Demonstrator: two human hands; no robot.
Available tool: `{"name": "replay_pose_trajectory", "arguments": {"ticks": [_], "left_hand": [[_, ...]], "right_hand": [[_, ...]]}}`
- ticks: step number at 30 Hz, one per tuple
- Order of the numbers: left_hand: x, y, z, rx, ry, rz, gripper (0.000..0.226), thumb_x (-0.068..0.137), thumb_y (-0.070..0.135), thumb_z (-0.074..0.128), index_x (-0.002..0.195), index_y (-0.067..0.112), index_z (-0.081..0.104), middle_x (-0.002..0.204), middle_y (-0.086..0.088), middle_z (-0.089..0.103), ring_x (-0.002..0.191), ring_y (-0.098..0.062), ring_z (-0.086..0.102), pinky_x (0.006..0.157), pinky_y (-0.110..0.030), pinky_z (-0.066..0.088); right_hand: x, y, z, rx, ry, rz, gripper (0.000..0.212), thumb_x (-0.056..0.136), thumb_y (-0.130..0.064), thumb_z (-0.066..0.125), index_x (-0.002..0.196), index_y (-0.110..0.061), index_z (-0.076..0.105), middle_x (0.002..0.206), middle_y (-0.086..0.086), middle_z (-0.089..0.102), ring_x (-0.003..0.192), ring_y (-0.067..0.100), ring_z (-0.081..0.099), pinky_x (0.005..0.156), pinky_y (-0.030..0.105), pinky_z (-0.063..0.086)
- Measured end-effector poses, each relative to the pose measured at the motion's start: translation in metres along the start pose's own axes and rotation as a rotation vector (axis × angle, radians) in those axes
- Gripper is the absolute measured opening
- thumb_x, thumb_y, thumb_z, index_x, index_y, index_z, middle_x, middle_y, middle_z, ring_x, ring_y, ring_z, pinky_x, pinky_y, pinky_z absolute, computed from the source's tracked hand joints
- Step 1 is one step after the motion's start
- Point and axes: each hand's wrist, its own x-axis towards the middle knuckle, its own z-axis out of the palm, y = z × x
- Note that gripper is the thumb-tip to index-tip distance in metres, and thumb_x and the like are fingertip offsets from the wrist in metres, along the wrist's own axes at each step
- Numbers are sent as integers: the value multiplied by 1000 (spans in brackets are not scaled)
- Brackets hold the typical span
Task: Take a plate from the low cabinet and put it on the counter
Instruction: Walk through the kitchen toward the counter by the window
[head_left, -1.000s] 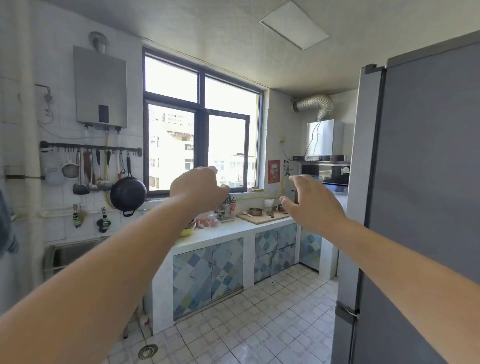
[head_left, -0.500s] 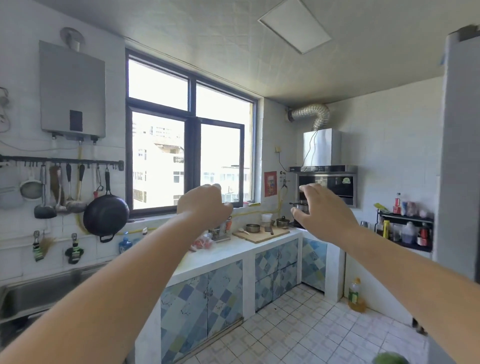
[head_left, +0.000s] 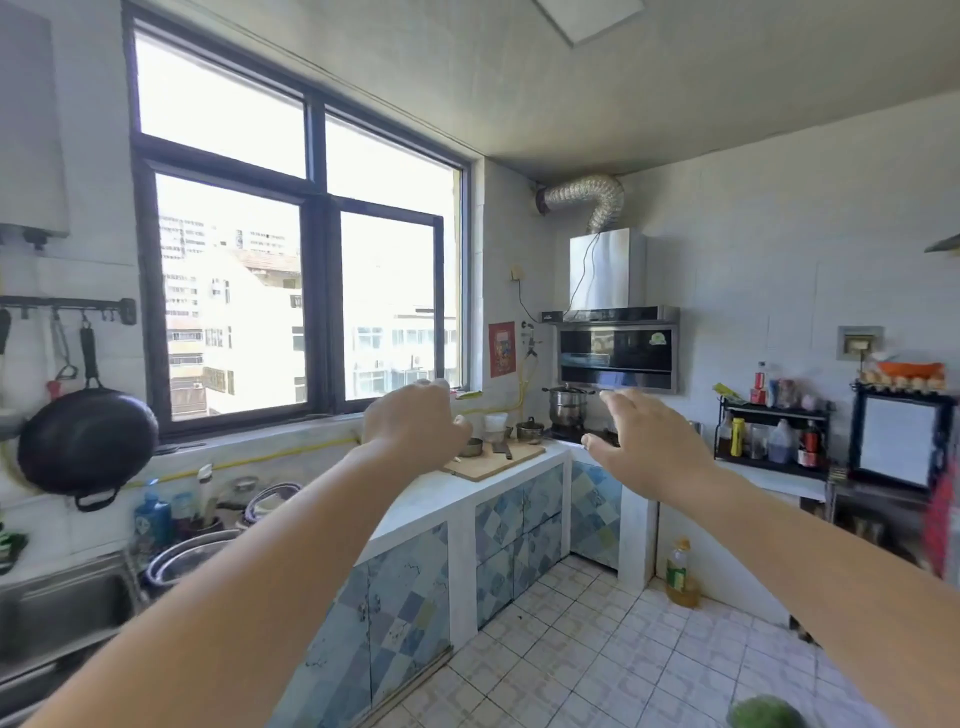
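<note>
Well, left hand (head_left: 415, 426) loosely curled, right hand (head_left: 644, 447) spread, both empty, hovered above the counter (head_left: 415, 504); low cabinet (head_left: 400, 613) doors were unopened.

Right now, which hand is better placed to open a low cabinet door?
Left, marginally. Both hands are empty and raised; the left hand hovers over the counter above the tiled cabinet doors, while the right hand is out over open floor.
</note>
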Motion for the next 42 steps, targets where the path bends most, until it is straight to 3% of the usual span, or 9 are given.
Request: {"name": "replay_pose_trajectory", "arguments": {"ticks": [6, 9, 13, 18, 26, 30, 34, 42], "left_hand": [[89, 21, 86, 8, 21, 19, 42, 84, 43, 44, 116, 16, 51, 94, -1, 59, 72, -18, 52, 47, -26, 34], [142, 42, 123, -16, 12, 50, 43, 84, 42, 44, 119, 17, 51, 106, -2, 61, 77, -18, 53, 52, -28, 40], [202, 71, 168, -64, 30, 95, 42, 84, 42, 43, 116, 17, 52, 98, -1, 60, 75, -20, 53, 50, -29, 36], [258, 104, 230, -91, 0, 123, 42, 85, 41, 43, 117, 16, 52, 104, -4, 63, 78, -21, 54, 56, -32, 41], [352, 153, 330, -148, -17, 211, 34, 86, 37, 42, 109, 15, 53, 100, -2, 61, 74, -22, 53, 50, -30, 36], [409, 175, 380, -180, -17, 270, 34, 86, 36, 42, 110, 14, 52, 106, -4, 61, 84, -25, 59, 56, -32, 41], [477, 190, 425, -187, -32, 323, 44, 86, 36, 42, 124, 16, 48, 118, -4, 59, 95, -26, 60, 59, -33, 44], [593, 216, 515, -249, -3, 401, 40, 84, 39, 40, 114, 17, 53, 105, -2, 62, 81, -23, 59, 50, -29, 35]], "right_hand": [[79, 61, 59, -12, 7, 13, 63, 89, -46, 44, 141, -12, 32, 146, 5, 41, 134, 22, 36, 109, 38, 31], [123, 100, 82, -39, -7, 26, 65, 90, -46, 43, 143, -12, 30, 148, 5, 38, 136, 22, 34, 111, 38, 29], [172, 151, 106, -68, 1, 49, 63, 90, -45, 42, 142, -11, 32, 147, 6, 40, 135, 22, 35, 112, 37, 30], [215, 202, 137, -86, -7, 87, 56, 89, -44, 43, 134, -11, 39, 139, 7, 47, 127, 24, 42, 107, 38, 35], [281, 274, 199, -144, -18, 129, 59, 89, -43, 43, 139, -12, 34, 143, 6, 43, 133, 22, 36, 110, 36, 29], [324, 308, 231, -176, -25, 169, 58, 89, -42, 43, 138, -12, 35, 143, 5, 43, 132, 23, 37, 109, 37, 30], [377, 338, 257, -205, -26, 222, 60, 90, -44, 42, 140, -13, 33, 145, 4, 41, 133, 22, 36, 109, 37, 30], [473, 402, 307, -224, 30, 330, 56, 91, -43, 40, 138, -12, 36, 148, 4, 38, 140, 19, 28, 112, 38, 29]]}}
